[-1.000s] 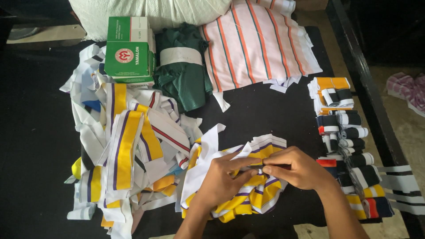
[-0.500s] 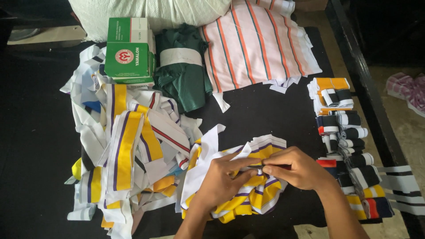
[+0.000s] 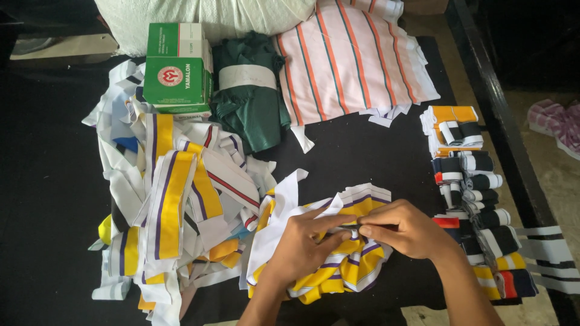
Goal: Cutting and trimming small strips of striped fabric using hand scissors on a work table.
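My left hand [image 3: 305, 244] and my right hand [image 3: 402, 229] meet over a bunched bundle of white, yellow and purple striped fabric strips [image 3: 338, 271] on the black table [image 3: 374, 157]. The fingertips of both hands pinch the same small fold of strip at the top of the bundle. My left palm rests on the bundle's left side, and my right wrist crosses its right edge.
A loose heap of similar striped strips [image 3: 175, 211] lies to the left. At the back stand two green and white boxes [image 3: 176, 72], a folded dark green cloth [image 3: 248, 96] and pink striped fabric [image 3: 350, 60]. Folded strips in a row [image 3: 471, 199] fill the right edge.
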